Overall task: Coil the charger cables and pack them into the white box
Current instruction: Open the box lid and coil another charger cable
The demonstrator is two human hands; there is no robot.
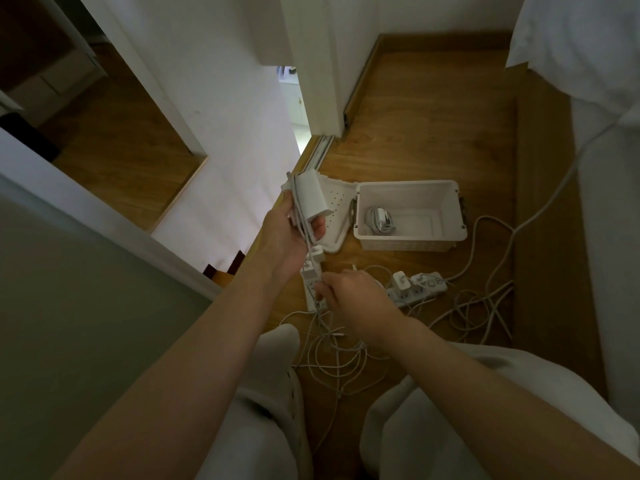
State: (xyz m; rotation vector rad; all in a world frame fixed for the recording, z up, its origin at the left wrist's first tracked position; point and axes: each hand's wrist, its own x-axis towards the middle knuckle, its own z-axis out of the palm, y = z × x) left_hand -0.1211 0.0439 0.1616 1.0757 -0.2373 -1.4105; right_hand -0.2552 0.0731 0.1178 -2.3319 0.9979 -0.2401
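White box (408,184): open, upright on the wooden floor (433,109), with one coiled charger (381,220) already lying in its left half. Lid (334,207): flat on the floor, touching the box's left side. Left hand (292,230): raised just left of the box, over the lid, fingers curled round a white charger block (311,199) with several turns of cable (304,233) lying across it. Right hand (349,292): nearer the person than the box and lower than the left hand, fingertips pinching the same cable where it hangs down from the block. Power strip (420,289): on the floor in front of the box, just right of the right hand, with white plugs (400,280) seated in it. Loose cables (329,358): spread in loops on the floor between the person's knees, further from the box than the strip. Further cable tangle (478,306): in front of the box's right corner.
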